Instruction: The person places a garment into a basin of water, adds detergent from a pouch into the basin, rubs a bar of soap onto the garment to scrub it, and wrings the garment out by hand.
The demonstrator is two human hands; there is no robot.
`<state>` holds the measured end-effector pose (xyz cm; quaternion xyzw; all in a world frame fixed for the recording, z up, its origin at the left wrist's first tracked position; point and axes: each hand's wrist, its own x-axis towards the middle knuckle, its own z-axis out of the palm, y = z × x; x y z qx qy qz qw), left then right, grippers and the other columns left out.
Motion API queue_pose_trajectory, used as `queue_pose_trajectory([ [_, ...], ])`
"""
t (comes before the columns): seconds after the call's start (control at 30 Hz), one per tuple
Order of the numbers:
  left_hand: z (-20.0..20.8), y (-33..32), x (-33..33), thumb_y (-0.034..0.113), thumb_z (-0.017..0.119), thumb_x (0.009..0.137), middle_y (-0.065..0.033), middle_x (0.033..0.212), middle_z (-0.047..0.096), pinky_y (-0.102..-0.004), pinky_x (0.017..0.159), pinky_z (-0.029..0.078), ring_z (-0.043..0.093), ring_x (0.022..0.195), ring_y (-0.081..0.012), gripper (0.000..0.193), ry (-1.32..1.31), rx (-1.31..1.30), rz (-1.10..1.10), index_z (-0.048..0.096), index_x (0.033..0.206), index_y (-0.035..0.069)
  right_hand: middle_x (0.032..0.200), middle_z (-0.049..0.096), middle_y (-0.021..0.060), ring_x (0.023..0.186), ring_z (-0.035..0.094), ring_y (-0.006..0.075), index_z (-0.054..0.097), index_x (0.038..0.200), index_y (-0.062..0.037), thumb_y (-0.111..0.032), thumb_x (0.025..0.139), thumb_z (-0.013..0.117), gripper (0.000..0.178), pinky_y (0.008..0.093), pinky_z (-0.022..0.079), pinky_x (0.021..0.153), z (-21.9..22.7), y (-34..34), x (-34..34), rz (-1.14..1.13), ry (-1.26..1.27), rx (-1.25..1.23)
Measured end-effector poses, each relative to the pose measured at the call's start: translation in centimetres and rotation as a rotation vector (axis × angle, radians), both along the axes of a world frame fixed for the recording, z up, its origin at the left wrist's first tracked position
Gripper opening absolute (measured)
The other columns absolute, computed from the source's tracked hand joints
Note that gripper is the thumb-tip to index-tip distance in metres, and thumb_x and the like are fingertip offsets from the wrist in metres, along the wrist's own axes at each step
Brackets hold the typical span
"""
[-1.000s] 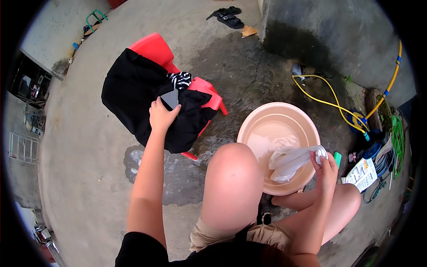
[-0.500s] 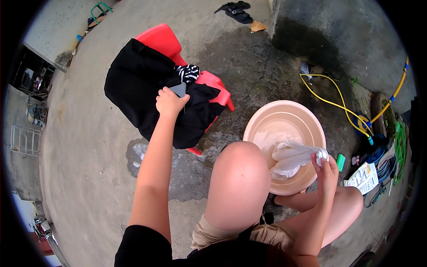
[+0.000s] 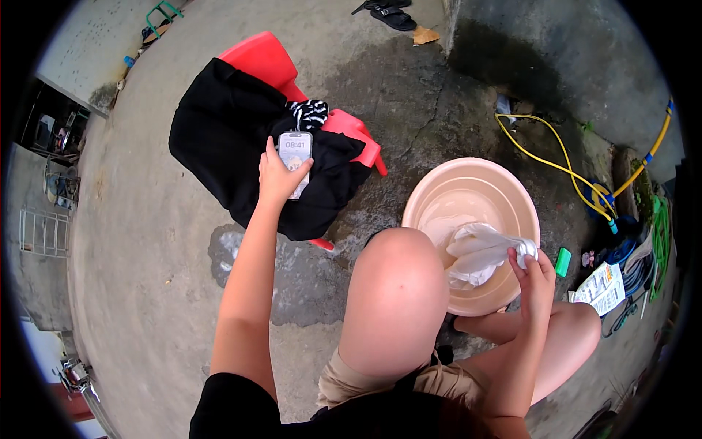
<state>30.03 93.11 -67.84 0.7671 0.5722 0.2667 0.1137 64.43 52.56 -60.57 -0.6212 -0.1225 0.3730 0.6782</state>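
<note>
A smartphone (image 3: pixel 295 146) with its screen lit is gripped by its sides in my left hand (image 3: pixel 278 178). It is over black clothing (image 3: pixel 234 139) heaped on a red plastic chair (image 3: pixel 267 58). A black-and-white patterned cloth (image 3: pixel 308 115) lies just beyond the phone. At the right, my right hand (image 3: pixel 536 278) pinches a bunched end of a wet white cloth (image 3: pixel 475 245). The rest of this cloth hangs into a pale pink basin (image 3: pixel 528 208) holding some water. My bent knee hides part of the basin's near left side.
Right of the basin lie a green block (image 3: pixel 562 262) and a printed paper packet (image 3: pixel 601 289). A yellow hose (image 3: pixel 559 143) loops toward a green hose (image 3: pixel 660 234). Black sandals (image 3: pixel 391 16) lie by the grey wall (image 3: pixel 556 58). Wet concrete spreads between chair and basin.
The phone's screen, dark before, is now lit and turned toward me. My left fingers have shifted to its sides. My right hand keeps its pinch on the white cloth.
</note>
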Motion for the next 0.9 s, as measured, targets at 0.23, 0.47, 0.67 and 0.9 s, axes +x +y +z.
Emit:
queue_pose_trajectory([
  [0.23,-0.7,1.6,-2.6,0.033,0.048,0.098,-0.0148,0.112,0.063,-0.0293,0.093,0.044,0.058,0.105,-0.0202,0.048,-0.729,-0.382,-0.022,0.053,0.126,-0.006,0.115,0.062,0.0167,0.110,0.062,0.0272,0.056,0.117,0.0115,-0.003,0.096,0.048,0.027,0.0382,0.049,0.102,0.0,0.3,-0.3,0.013,0.007,-0.007],
  [0.47,2.0,-0.9,-2.1,0.040,0.042,0.100,-0.0137,0.115,0.063,-0.0291,0.094,0.042,0.057,0.104,-0.0181,0.051,-0.839,-0.468,0.010,0.055,0.127,-0.002,0.112,0.064,0.0131,0.105,0.063,0.0211,0.059,0.115,0.0096,-0.007,0.096,0.051,0.026,0.0313,0.050,0.095,-0.6,0.2,-0.1,0.028,-0.058,-0.075],
  [0.67,4.9,-5.4,-2.9,0.034,0.034,0.104,-0.0170,0.118,0.062,-0.0340,0.102,0.039,0.056,0.113,-0.0225,0.050,-0.623,-0.216,-0.111,0.057,0.121,-0.006,0.087,0.069,0.0063,0.083,0.062,0.0133,0.065,0.109,0.0052,-0.010,0.093,0.057,0.023,0.0241,0.047,0.077,0.0,-0.3,0.5,0.169,-0.510,-0.438],
  [0.9,13.4,-17.2,-2.8,0.022,0.041,0.099,-0.0148,0.096,0.066,-0.0344,0.088,0.046,0.062,0.094,-0.0240,0.036,-0.559,-0.067,-0.231,0.064,0.100,-0.005,0.085,0.065,0.0067,0.078,0.063,0.0131,0.059,0.121,0.0028,-0.008,0.096,0.055,0.028,0.0272,0.051,0.074,8.3,-2.7,-0.1,-0.001,-0.663,-0.259],
])
